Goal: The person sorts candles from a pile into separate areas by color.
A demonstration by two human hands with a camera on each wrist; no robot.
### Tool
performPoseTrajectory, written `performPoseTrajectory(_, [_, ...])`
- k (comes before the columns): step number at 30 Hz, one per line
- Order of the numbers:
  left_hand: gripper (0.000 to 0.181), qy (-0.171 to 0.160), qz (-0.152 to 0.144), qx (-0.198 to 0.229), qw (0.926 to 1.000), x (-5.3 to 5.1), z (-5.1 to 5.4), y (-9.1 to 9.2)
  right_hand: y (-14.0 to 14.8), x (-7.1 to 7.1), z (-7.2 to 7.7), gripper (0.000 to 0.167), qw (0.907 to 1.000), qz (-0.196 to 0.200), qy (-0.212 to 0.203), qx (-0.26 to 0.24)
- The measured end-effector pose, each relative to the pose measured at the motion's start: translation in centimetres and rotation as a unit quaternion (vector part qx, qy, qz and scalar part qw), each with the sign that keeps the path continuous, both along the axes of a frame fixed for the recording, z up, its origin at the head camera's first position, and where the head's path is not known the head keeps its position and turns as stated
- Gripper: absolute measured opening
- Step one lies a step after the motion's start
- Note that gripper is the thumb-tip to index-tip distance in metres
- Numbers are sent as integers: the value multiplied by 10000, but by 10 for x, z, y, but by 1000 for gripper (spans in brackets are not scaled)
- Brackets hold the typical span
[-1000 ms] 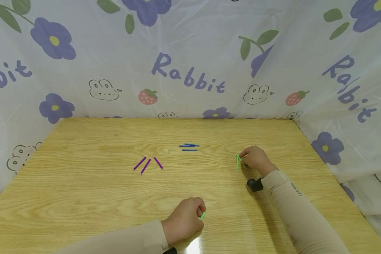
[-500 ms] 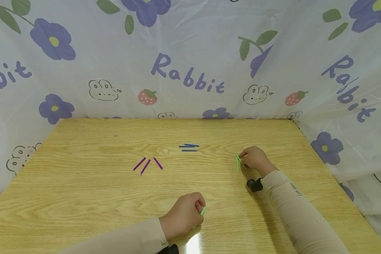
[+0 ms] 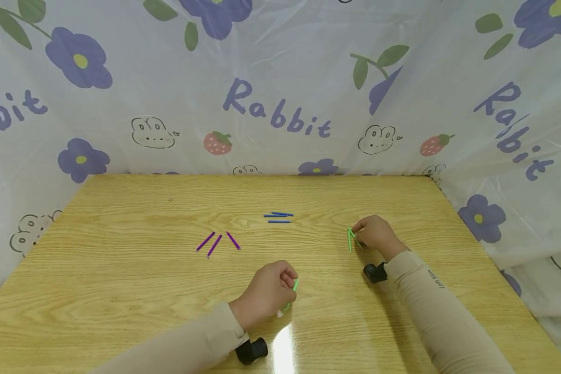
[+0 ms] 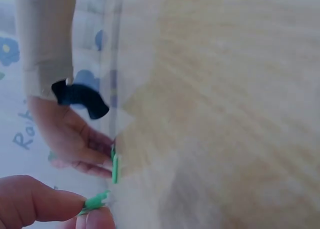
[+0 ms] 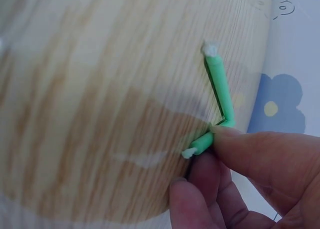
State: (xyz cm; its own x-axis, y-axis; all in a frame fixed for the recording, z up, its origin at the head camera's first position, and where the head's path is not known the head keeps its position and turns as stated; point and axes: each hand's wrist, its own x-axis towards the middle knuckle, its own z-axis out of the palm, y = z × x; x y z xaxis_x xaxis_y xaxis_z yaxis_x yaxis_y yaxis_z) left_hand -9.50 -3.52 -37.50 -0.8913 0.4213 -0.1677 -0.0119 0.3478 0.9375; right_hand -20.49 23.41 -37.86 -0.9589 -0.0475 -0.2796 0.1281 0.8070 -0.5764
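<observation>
In the head view my left hand (image 3: 266, 293) is above the near middle of the table, pinching a thin green candle (image 3: 295, 284). Up close in the left wrist view, that candle (image 4: 95, 203) sits between thumb and fingers. My right hand (image 3: 377, 236) is farther off on the right, low at the tabletop. Its thumb and fingers pinch a second green candle (image 5: 202, 143), whose white wick end sticks out. Another green candle (image 5: 220, 84) lies on the wood at an angle to it, their far ends meeting or nearly so.
Left of centre, three purple candles (image 3: 215, 245) lie apart on the wooden table (image 3: 121, 291). Three blue candles (image 3: 279, 222) lie farther back near the middle. A printed curtain (image 3: 280, 67) hangs behind the table and along its sides. Each wrist wears a black camera (image 3: 375, 272).
My left hand has moved away from me across the table, carrying its green candle, and more of that candle shows. The right hand stays where it was.
</observation>
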Motion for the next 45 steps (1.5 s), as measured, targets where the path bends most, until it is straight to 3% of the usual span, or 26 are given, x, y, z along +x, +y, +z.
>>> performPoseTrajectory(18, [20, 120, 906, -7, 9958, -29, 6, 5, 0, 2, 3, 27, 10000, 22, 16, 87])
performPoseTrajectory(27, [21, 192, 1098, 327, 9932, -37, 7, 5, 0, 1, 2, 26, 9999, 47, 56, 93])
performPoseTrajectory(37, [28, -113, 1149, 646, 9912, -49, 0, 7, 2, -1, -2, 27, 9999, 91, 71, 117])
performPoseTrajectory(45, [24, -129, 1383, 895, 9863, -57, -5, 15, 3, -3, -4, 26, 9999, 28, 14, 113])
